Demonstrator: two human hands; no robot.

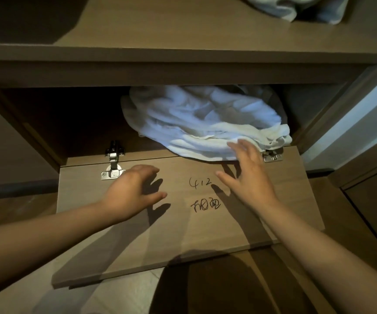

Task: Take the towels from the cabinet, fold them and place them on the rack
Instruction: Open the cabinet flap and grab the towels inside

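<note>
A person's two bare hands reach toward an open cabinet (183, 73). The right hand (248, 175) is spread wide and holds nothing. Its fingertips are at the front edge of a crumpled heap of white towels (201, 123), which lies just beyond them inside the compartment and spills slightly over its lip. The left hand (133, 191), fingers relaxed and gripping nothing, hovers well to the left of the heap, over the drop-down door (183, 241). To lift the heap cleanly, it would likely help to bring the left hand across to the pile's other side and scoop from beneath with both palms, keeping loose ends clear of the metal hinge (272, 156) just right of the right hand's fingers. The door lies flat beneath both hands, pale wood with handwritten marks (202, 193) between them. A second hinge (113, 162) sits just beyond the left hand. Above the compartment, a wooden shelf (160, 26) carries another pale cloth (300, 7). The light is dim.
</note>
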